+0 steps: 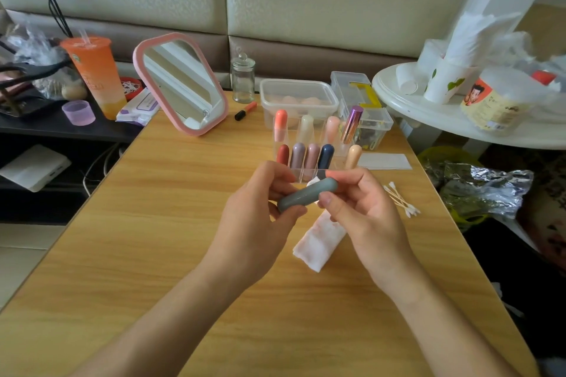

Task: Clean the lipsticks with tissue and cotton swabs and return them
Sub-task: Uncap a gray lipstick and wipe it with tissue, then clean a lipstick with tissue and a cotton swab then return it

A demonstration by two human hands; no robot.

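A grey-green capsule-shaped lipstick point(306, 194) is held level over the wooden table point(153, 238) between both hands. My left hand point(260, 223) grips its lower left end, and my right hand point(361, 208) pinches its upper right end. Under my right hand lies a folded tissue point(318, 238) with pink stains. Several cotton swabs point(401, 202) lie to the right. Just behind my hands, a clear acrylic organizer point(303, 174) holds several capped lipsticks upright, among them a red lipstick point(283, 154), a navy lipstick point(326, 156) and a metallic purple lipstick point(352, 123).
A pink-framed mirror point(180, 82) stands at the back left. Behind the organizer are a clear tub point(298, 94), a glass jar point(243, 77) and an orange lip pen point(245, 110). A white paper point(384, 161) lies to the right, crumpled foil point(481, 189) off the table's right edge.
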